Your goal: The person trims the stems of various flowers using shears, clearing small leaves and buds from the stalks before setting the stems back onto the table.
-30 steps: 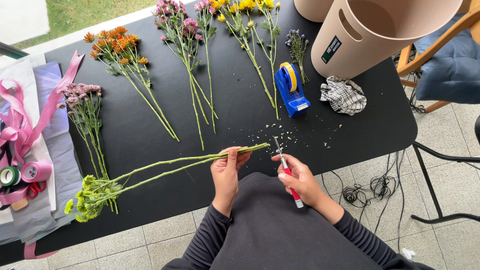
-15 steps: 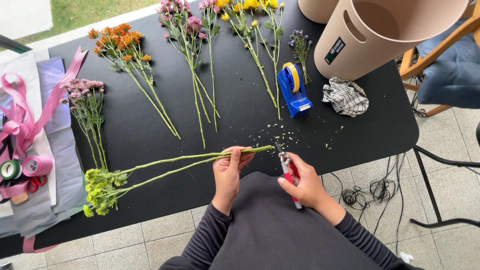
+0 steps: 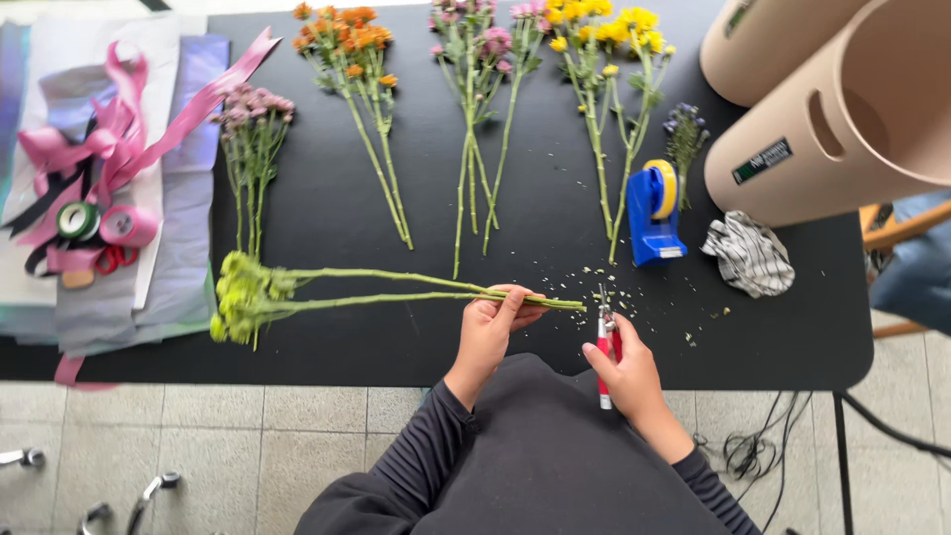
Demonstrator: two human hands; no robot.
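My left hand (image 3: 492,327) pinches the cut ends of two long green flower stems (image 3: 386,285), whose yellow-green blooms (image 3: 241,297) lie to the left on the black table (image 3: 396,347). The stem tips stick out to the right of my fingers. My right hand (image 3: 626,369) grips red-handled pruning shears (image 3: 605,342), blades pointing up just right of the stem tips. Small green cuttings (image 3: 614,277) lie scattered on the table above the shears.
Along the far side lie bunches of mauve (image 3: 250,129), orange (image 3: 352,69), pink (image 3: 475,69) and yellow flowers (image 3: 604,59). A blue tape dispenser (image 3: 654,213), a striped cloth (image 3: 748,256) and beige buckets (image 3: 842,129) sit right. Pink ribbon (image 3: 109,139), tape rolls and wrapping paper lie left.
The stems have shifted right and lifted slightly with my left hand. My right hand has brought the shears closer to the stem tips.
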